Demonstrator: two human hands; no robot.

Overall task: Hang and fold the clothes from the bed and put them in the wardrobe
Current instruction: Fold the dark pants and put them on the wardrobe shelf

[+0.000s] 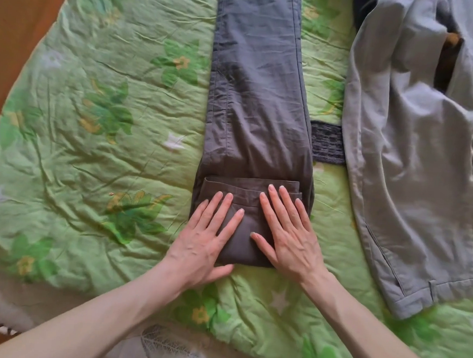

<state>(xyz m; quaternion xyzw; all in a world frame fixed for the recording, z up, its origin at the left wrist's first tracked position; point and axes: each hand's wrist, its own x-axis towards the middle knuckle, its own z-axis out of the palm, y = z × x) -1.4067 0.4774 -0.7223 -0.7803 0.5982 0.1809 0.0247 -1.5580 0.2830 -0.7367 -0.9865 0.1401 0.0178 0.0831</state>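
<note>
Dark grey trousers lie lengthwise down the middle of the bed, legs together, with the near end folded over into a short flap. My left hand lies flat on the left side of that fold, fingers straight and spread. My right hand presses flat on the right side of the fold, fingers straight. A light grey jacket lies spread on the right side of the bed.
A green floral quilt covers the bed. A dark knitted piece shows between the trousers and the jacket. A brown wooden floor shows at the upper left. A pale leaf-print sheet lies along the near edge.
</note>
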